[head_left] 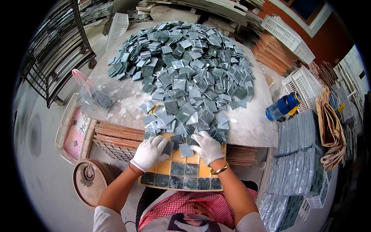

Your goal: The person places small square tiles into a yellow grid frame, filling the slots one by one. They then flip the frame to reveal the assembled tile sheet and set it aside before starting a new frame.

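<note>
Both my hands wear white gloves and work over a yellow gridded tray [162,167] in front of me. Dark green square stone tiles [176,181] fill its nearest row, and a couple more sit in the row above. My left hand [148,153] pinches one tile [168,148] between thumb and fingers at the tray's left side. Over the right side, my right hand [208,147] is closed, its thumb and forefinger at the edge of a loose tile [186,150]. Part of that grip is hidden. A big heap of similar tiles [185,65] spreads from the table's far end down onto the tray.
The heap lies on a pale tabletop [255,123]. Left are a clear bag [96,99], a pink-bottomed crate [61,137], stacked brown boards [116,135] and a lidded drum [92,181]. Right are a blue bottle [282,107], wrapped tile stacks [293,154] and white crates [305,83].
</note>
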Demonstrator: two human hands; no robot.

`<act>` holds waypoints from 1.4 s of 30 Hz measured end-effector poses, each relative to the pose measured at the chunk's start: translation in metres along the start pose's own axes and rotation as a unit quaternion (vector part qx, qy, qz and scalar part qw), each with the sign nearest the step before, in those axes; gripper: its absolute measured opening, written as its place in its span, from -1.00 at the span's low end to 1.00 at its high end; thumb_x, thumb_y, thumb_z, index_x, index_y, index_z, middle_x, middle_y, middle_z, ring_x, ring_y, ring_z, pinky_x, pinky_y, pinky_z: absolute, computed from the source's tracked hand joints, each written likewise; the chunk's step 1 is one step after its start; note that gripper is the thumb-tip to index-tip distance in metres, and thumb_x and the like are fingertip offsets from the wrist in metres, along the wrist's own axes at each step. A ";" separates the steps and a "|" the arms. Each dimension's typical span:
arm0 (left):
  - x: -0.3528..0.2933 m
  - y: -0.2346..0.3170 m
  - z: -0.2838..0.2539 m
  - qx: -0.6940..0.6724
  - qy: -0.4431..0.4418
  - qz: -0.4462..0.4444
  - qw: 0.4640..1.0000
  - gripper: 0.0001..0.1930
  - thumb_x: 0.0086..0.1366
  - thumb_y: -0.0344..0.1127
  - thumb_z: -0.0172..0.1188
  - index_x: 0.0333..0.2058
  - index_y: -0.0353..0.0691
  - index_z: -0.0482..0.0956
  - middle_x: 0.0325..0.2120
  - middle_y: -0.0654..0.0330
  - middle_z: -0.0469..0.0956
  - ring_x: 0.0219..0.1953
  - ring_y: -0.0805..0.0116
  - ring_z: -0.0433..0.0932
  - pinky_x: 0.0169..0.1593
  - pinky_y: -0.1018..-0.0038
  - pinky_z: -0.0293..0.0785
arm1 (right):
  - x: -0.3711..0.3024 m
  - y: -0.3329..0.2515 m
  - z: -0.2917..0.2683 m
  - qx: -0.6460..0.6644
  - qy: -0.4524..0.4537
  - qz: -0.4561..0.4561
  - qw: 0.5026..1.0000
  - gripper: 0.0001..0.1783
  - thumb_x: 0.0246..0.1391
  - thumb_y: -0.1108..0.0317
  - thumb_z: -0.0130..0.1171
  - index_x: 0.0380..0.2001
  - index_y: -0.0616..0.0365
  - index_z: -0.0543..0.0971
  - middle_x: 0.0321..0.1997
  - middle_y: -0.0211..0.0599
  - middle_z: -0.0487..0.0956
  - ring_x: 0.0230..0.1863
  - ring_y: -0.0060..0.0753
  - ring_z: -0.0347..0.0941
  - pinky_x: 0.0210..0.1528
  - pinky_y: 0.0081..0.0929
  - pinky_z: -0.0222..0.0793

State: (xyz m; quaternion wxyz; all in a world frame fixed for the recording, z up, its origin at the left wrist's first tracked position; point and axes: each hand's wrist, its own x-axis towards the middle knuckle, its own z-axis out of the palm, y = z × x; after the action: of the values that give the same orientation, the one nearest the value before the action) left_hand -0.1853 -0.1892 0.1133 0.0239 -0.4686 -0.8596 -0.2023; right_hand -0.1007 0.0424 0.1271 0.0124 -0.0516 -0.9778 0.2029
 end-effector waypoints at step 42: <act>-0.064 0.009 -0.001 -0.133 -0.041 -0.050 0.989 -0.44 -0.01 -0.15 0.34 -0.03 -0.23 0.42 -0.15 0.04 0.44 -0.14 -0.02 0.46 -0.07 0.23 0.44 | -0.122 0.021 0.001 0.027 -0.016 -0.111 0.993 -0.63 -0.14 0.27 0.31 -0.18 0.02 0.55 -0.23 -0.31 0.48 -0.22 -0.27 0.47 -0.17 -0.36 0.43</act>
State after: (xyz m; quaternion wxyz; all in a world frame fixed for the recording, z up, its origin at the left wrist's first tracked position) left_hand -0.1425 -0.2358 0.1023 -0.0845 -0.4316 -0.8478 -0.2963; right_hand 0.0225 0.0480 0.1171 0.0204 0.0610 -0.9717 0.2273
